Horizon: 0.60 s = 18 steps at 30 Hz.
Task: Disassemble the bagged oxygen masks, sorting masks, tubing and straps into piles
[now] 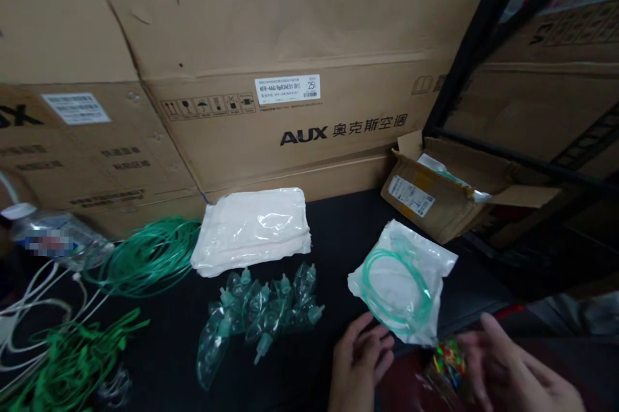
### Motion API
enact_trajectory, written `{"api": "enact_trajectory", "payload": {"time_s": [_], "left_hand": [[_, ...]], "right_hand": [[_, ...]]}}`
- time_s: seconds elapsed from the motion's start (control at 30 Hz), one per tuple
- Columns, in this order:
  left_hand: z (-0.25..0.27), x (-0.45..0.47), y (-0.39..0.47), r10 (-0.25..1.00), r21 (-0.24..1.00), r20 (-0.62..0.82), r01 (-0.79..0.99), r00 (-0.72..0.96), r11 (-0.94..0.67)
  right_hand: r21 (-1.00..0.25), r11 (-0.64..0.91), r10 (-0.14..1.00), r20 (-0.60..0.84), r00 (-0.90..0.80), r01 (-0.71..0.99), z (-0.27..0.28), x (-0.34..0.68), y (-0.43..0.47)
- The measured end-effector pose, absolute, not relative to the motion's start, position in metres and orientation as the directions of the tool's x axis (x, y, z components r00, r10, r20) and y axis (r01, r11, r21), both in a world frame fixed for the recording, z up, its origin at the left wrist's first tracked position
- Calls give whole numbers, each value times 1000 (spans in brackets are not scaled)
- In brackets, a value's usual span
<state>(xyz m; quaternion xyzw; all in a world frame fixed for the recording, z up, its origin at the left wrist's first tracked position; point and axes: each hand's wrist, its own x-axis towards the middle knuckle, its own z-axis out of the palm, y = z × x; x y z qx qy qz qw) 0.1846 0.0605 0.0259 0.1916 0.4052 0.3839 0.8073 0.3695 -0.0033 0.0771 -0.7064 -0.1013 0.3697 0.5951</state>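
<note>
A clear plastic pouch (396,238) holding coiled pale green tubing (428,293) lies at the table's front right. Just below its lower left edge is my left hand (360,360), fingers loosely curled and apart, with nothing in them. My right hand (520,370) is at the lower right, slightly blurred, its thumb stretched away from the fingers. Beside those fingertips is a small clear packet of multicoloured pieces (449,363); whether they touch it is unclear. Several soft, clear green masks or reservoirs with nozzles (265,309) lie to the left.
A stack of white plastic packets (256,228) lies behind. Green tubing coils (149,257), green elastic straps (72,360), white cables (29,309) and a bottle (58,235) fill the left. An open carton (435,199) stands right, before large boxes (290,25) and a black rack (476,38).
</note>
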Motion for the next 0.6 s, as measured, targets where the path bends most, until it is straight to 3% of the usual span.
{"api": "enact_trajectory", "payload": {"time_s": [0.1,0.3,0.4,0.6], "left_hand": [[32,185,63,773,626,-506,-453,383,634],[37,201,65,797,653,-485,-457,360,604],[38,204,69,804,665,-490,-453,336,594],[55,204,81,808,707,-487,-393,333,588]], "right_hand": [[-910,-228,546,-415,728,-347,81,395,5],[-853,-472,634,-504,586,-223,51,394,9],[-880,-434,715,-466,521,-191,38,385,13],[-890,-349,782,-449,432,-293,41,360,14]]}}
